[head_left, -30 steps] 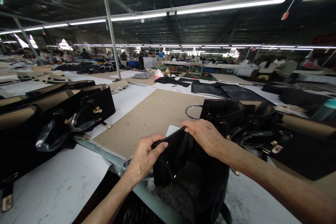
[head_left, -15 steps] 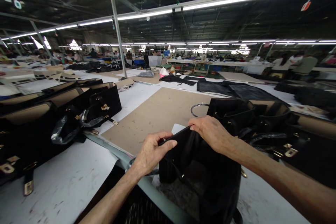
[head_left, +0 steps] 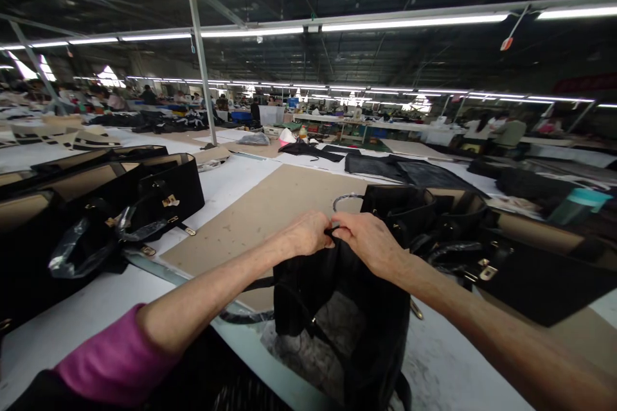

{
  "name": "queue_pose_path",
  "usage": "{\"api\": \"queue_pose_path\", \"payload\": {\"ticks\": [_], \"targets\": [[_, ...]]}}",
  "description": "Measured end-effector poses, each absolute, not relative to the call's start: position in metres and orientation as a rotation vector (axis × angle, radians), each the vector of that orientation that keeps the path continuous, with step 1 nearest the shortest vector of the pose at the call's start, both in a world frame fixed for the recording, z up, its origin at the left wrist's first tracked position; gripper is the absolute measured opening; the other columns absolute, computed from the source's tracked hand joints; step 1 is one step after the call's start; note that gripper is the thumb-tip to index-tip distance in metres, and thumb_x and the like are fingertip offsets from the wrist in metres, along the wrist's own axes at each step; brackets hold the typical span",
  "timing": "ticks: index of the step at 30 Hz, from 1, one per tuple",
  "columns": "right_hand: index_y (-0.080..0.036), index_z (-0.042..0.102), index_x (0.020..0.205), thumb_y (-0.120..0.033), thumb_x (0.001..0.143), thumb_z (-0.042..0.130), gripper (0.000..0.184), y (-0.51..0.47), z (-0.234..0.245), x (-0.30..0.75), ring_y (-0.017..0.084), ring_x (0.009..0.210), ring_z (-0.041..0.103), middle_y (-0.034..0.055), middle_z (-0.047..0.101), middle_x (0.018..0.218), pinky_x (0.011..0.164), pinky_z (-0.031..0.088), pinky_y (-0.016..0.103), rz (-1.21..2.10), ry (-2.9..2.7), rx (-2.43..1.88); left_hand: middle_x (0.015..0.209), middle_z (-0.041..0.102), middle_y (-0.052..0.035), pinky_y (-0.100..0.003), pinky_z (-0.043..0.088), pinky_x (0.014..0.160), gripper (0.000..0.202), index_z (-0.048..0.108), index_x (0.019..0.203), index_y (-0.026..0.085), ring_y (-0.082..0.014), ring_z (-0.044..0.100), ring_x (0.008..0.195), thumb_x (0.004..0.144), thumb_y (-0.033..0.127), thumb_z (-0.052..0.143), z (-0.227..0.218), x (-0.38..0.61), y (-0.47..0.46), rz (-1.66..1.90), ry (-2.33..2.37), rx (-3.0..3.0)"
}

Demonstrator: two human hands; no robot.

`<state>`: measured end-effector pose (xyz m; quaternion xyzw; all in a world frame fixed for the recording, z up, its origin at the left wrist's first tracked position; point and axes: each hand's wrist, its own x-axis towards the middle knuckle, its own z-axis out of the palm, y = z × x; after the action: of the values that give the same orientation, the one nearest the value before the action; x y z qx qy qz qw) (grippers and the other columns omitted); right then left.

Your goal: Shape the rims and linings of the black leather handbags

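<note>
A black handbag (head_left: 378, 308) stands at the table's near edge in front of me. My left hand (head_left: 312, 233) pinches the bag's upper rim. Right beside it, my right hand (head_left: 362, 236) grips the same rim, thumb and fingers closed on the black material. The two hands nearly touch, and the bit of rim between them is mostly hidden by fingers. A thin strap with a small metal stud hangs on the bag's near side. A plastic-wrapped handle (head_left: 245, 317) sticks out to the left below my left forearm.
Several black handbags (head_left: 173, 196) with beige linings and gold clasps stand at left. More black handbags (head_left: 544, 270) stand at right. A beige board (head_left: 250, 205) lies on the white-covered table. Black cut pieces (head_left: 376, 167) and a teal-lidded bottle (head_left: 578, 209) are farther back.
My left hand has slid right along the bag's rim, up to my right hand. My right hand keeps its hold. The view has turned slightly right, bringing in the teal-lidded bottle.
</note>
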<state>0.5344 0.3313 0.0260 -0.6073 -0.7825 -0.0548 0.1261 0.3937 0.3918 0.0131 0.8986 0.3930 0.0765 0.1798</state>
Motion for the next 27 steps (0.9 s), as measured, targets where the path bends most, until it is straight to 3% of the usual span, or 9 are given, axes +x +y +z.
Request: {"api": "queue_pose_path", "payload": {"ticks": [3, 5, 11, 15, 22, 27], "targets": [[-0.019, 0.039, 0.119, -0.029, 0.068, 0.058, 0.056, 0.318, 0.023, 0.552, 0.02, 0.099, 0.047, 0.0071, 0.053, 0.11, 0.078, 0.035, 0.028, -0.215, -2.013, -1.865, 0.06, 0.056, -0.0003, -0.021, 0.033, 0.049, 0.019, 0.063, 0.074, 0.016, -0.0134, 0.051, 0.056, 0.067, 0.025, 0.048, 0.006, 0.394, 0.4, 0.259, 1.065, 2.521], [-0.018, 0.035, 0.121, -0.033, 0.062, 0.062, 0.067, 0.31, 0.02, 0.564, 0.023, 0.099, 0.048, 0.0092, 0.052, 0.111, 0.077, 0.037, 0.031, -0.036, -1.915, -2.028, 0.062, 0.057, 0.0008, -0.019, 0.033, 0.049, 0.019, 0.063, 0.076, 0.017, -0.0123, 0.051, 0.057, 0.067, 0.023, 0.047, 0.003, 0.391, 0.402, 0.313, 0.984, 2.488], [-0.022, 0.058, 0.082, -0.023, 0.069, 0.05, 0.016, 0.306, 0.016, 0.599, 0.017, 0.072, 0.054, -0.0001, 0.061, 0.076, 0.06, 0.037, 0.024, 0.393, -1.997, -2.052, 0.061, 0.057, 0.0032, -0.017, 0.034, 0.05, 0.024, 0.064, 0.08, 0.018, -0.0113, 0.05, 0.059, 0.063, 0.017, 0.047, 0.016, 0.378, 0.388, 0.38, 0.816, 2.376], [-0.02, 0.061, 0.072, -0.025, 0.07, 0.048, 0.014, 0.309, 0.013, 0.613, 0.016, 0.066, 0.053, -0.0023, 0.059, 0.066, 0.057, 0.036, 0.023, 0.591, -2.097, -1.892, 0.062, 0.059, 0.0039, -0.016, 0.035, 0.05, 0.025, 0.065, 0.081, 0.018, -0.0103, 0.05, 0.057, 0.066, 0.018, 0.046, 0.019, 0.366, 0.376, 0.309, 0.763, 2.228], [-0.02, 0.059, 0.071, -0.028, 0.073, 0.045, 0.016, 0.311, 0.011, 0.609, 0.013, 0.063, 0.048, -0.0048, 0.053, 0.063, 0.06, 0.035, 0.022, 0.668, -2.196, -1.723, 0.068, 0.06, 0.0027, -0.016, 0.036, 0.053, 0.026, 0.064, 0.086, 0.018, -0.0103, 0.051, 0.059, 0.07, 0.021, 0.044, 0.012, 0.357, 0.377, 0.271, 0.765, 2.166], [-0.019, 0.055, 0.065, -0.03, 0.074, 0.044, 0.018, 0.314, 0.012, 0.607, 0.012, 0.058, 0.045, -0.004, 0.049, 0.057, 0.055, 0.032, 0.022, 0.595, -2.229, -1.774, 0.056, 0.054, 0.0029, -0.017, 0.034, 0.048, 0.018, 0.064, 0.07, 0.015, -0.0103, 0.048, 0.053, 0.065, 0.017, 0.047, 0.017, 0.366, 0.382, 0.239, 0.862, 2.27]]}}
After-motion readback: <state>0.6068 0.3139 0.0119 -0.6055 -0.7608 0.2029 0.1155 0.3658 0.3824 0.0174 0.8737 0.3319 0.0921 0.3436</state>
